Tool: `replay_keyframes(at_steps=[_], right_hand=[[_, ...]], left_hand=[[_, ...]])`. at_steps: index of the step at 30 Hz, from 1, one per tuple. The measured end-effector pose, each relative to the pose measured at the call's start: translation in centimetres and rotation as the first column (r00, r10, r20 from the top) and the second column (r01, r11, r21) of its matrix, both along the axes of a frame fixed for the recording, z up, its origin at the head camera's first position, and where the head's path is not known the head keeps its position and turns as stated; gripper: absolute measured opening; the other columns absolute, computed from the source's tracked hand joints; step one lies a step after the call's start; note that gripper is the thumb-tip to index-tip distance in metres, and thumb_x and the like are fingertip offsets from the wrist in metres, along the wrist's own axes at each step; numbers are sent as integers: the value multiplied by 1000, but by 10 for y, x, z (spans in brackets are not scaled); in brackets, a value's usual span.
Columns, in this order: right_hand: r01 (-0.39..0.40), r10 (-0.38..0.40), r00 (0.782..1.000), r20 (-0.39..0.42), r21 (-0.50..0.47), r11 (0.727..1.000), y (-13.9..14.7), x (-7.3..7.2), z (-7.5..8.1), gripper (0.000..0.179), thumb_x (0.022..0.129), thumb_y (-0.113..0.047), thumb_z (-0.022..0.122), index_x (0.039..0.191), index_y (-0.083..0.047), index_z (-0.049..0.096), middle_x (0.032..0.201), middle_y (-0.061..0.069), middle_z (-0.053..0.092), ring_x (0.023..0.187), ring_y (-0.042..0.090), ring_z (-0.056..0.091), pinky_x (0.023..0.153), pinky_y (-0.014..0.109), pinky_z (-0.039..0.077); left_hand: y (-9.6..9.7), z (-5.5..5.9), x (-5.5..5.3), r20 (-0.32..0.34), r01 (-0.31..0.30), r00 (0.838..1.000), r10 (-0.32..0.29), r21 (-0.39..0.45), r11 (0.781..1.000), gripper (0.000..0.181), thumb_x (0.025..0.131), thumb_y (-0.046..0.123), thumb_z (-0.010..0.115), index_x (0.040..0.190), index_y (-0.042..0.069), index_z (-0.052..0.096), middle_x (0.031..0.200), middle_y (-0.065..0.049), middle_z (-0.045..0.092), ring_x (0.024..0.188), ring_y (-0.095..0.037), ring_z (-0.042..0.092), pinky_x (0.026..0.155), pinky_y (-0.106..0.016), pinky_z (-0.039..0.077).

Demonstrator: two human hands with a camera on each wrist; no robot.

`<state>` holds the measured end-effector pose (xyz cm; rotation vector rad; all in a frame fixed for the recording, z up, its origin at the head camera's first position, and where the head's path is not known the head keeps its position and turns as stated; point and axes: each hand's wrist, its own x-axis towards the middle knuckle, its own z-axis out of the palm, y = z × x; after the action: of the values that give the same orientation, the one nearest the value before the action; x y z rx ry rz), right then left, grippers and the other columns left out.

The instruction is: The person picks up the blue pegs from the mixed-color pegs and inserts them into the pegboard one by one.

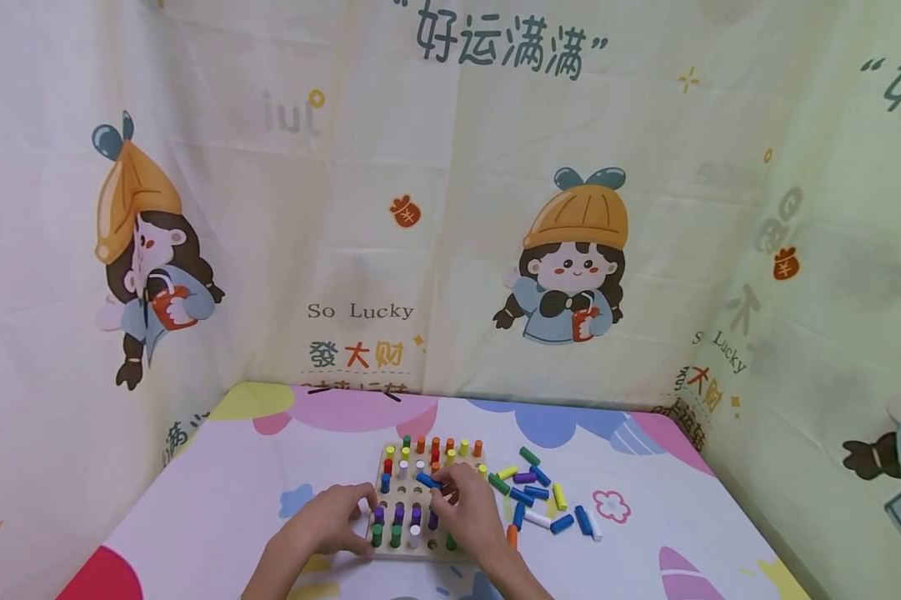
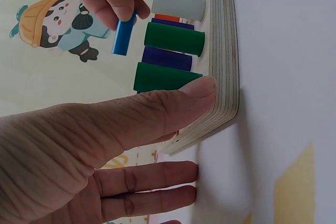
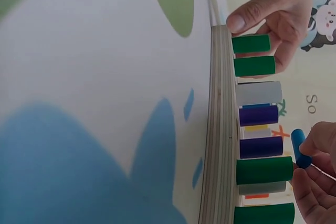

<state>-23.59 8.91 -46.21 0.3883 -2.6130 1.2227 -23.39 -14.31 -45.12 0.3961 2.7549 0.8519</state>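
A wooden pegboard (image 1: 408,557) carries upright pegs in green, purple, white, blue, red, orange and yellow. Over its middle, my right hand (image 1: 465,504) pinches a blue peg (image 1: 426,481) between thumb and fingertips. The right wrist view shows that blue peg (image 3: 299,148) tilted, above the standing pegs. My left hand (image 1: 328,518) rests at the board's front left corner. In the left wrist view its thumb (image 2: 197,88) touches the corner beside a green peg (image 2: 165,77), and two other fingers extend straight outside the board. Part of the board is hidden behind my right hand.
Loose pegs lie to the board's right, among them a yellow peg (image 1: 559,497), a green peg (image 1: 529,456) and a white peg (image 1: 538,518). An orange peg (image 1: 513,536) lies close to my right wrist. A printed cloth (image 1: 465,358) hangs behind the table.
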Motion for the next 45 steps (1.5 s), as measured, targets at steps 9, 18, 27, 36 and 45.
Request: replay_keyframes(at_steps=[9, 18, 27, 36, 45], right_hand=[[-12, 11, 1000, 29, 19, 1000, -6, -4, -4, 13, 90, -8, 74, 102, -13, 73, 93, -6, 66, 78, 5, 58, 69, 19, 53], [-48, 47, 998, 36, 13, 999, -9, -6, -5, 12, 91, -6, 73, 102, -11, 75, 93, -6, 65, 75, 5, 56, 66, 17, 52], [-89, 88, 995, 45, 16, 996, -14, -14, -4, 7, 92, -8, 73, 98, -11, 75, 90, -6, 67, 74, 4, 57, 68, 16, 52], [-89, 85, 991, 107, 32, 996, -16, -20, -5, 8, 92, -10, 75, 100, -10, 75, 86, -8, 65, 72, 6, 55, 64, 17, 52], [-101, 95, 990, 108, 51, 994, -18, -23, -7, 11, 91, -10, 75, 102, -9, 74, 87, -8, 66, 75, 7, 56, 70, 19, 54]], left_hand=[[0, 0, 0, 0, -4, 1000, 4, 8, 1000, 45, 68, 22, 96, 100, 22, 64, 96, -5, 67, 88, -25, 57, 86, -55, 52], [1, 3, 1, 15, -16, 1000, 16, 4, 1000, 45, 69, 21, 96, 100, 21, 64, 96, -4, 68, 87, -24, 58, 87, -54, 53], [1, 3, 1, 6, -19, 1000, 19, -2, 1000, 45, 68, 21, 96, 99, 22, 63, 95, -5, 68, 87, -24, 58, 86, -54, 53], [0, 3, 2, -19, 0, 1000, 0, -5, 1000, 45, 67, 22, 97, 97, 21, 63, 93, -4, 67, 86, -24, 58, 84, -54, 52], [0, 3, 0, -5, -1, 1000, 1, -8, 1000, 44, 68, 22, 96, 98, 22, 63, 95, -4, 67, 87, -24, 58, 86, -54, 52]])
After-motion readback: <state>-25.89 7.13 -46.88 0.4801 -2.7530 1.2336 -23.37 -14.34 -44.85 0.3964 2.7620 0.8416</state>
